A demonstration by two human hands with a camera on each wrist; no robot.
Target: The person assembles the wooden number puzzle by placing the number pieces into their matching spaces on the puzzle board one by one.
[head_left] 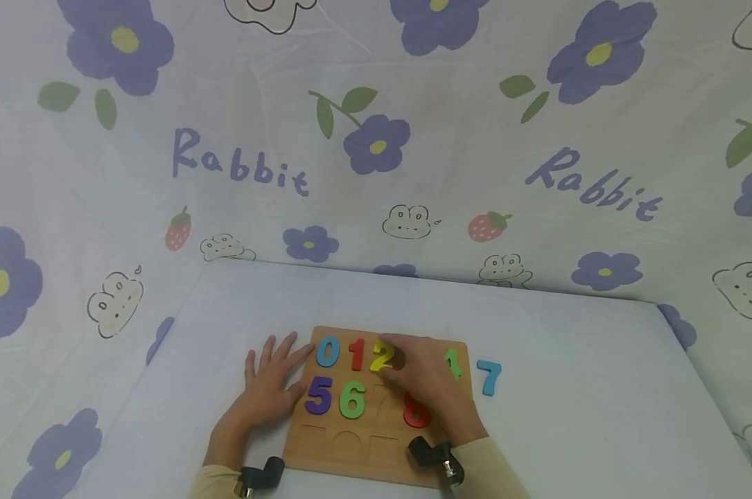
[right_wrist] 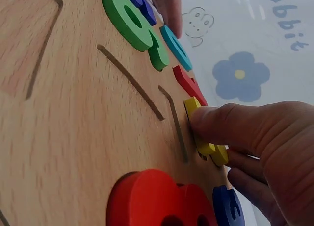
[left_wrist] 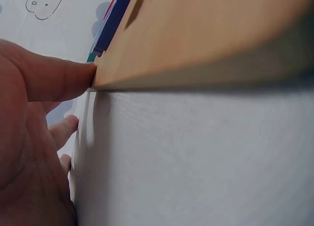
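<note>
A wooden number board lies on the white table. My right hand pinches the yellow number 2 at the board's top row, thumb on its near side. In the right wrist view the yellow 2 sits at its slot, slightly tilted. My left hand lies spread at the board's left side; its thumb touches the board's edge. Beside the 2 are a red 1 and a light blue 0. The dark blue 3 is behind my right hand in the head view.
A purple 5, green 6, red 8 and green 4 sit on the board. An unfilled 7 slot lies between the 6 and 8. A blue 7 lies on the table right of the board. A printed curtain hangs behind.
</note>
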